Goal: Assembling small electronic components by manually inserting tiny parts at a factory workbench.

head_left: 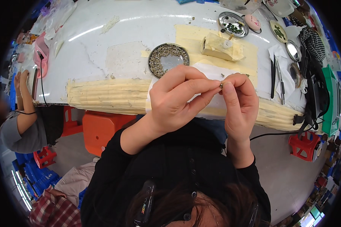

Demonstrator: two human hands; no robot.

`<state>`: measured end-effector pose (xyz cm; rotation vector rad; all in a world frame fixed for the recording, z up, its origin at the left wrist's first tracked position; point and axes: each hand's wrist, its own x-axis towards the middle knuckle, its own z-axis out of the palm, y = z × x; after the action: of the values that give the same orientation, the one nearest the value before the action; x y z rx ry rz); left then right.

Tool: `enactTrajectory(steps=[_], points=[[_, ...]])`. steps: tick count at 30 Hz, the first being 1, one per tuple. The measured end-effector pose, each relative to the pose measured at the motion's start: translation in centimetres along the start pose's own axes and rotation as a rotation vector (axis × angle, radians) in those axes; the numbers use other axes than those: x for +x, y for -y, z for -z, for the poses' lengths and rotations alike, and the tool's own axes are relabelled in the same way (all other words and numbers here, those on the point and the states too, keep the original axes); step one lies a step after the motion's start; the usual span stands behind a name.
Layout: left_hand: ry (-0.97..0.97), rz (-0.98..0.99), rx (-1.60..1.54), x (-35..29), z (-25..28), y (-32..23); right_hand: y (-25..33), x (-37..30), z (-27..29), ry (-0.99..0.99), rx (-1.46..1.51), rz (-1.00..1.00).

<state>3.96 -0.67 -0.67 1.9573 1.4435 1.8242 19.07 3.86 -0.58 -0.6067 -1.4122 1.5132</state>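
Observation:
My left hand [178, 96] and my right hand [241, 102] meet over the near edge of the table, both closed in a pinch. Between their fingertips is a tiny dark greenish-brown piece [221, 86], too small to make out in detail. A round dish [150, 67] holding many small metallic-looking pieces [157, 62] sits just beyond my left hand. White paper [210, 70] lies under and behind my hands. Past it stands a tape-wrapped block [218, 47] with a white knob on top.
A metal tray [220, 17] with dark green bits is at the back right, near a pink round object [252, 22]. Black tweezers [273, 77] and a thin metal tool [280, 81] lie right. Masking tape covers the table edge [110, 94]. Another person's arm [23, 90] is at far left.

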Motion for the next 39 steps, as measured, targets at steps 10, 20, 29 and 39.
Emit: enactTrajectory(steps=[10, 20, 29, 39], points=[[-0.004, 0.065, -0.064, -0.1, -0.1, -0.1, 0.0, -0.1, -0.2, 0.000, 0.012, -0.002], [0.096, 0.270, -0.454, 0.0, 0.2, 0.5, 0.3, -0.2, -0.2, 0.033, 0.109, -0.064], [0.162, 0.842, -1.096, 0.1, 0.6, 0.3, 0.4, -0.1, -0.1, 0.059, 0.162, -0.097], [0.111, 0.604, -0.681, -0.1, 0.2, -0.3, 0.1, -0.1, -0.2, -0.024, -0.082, 0.005]])
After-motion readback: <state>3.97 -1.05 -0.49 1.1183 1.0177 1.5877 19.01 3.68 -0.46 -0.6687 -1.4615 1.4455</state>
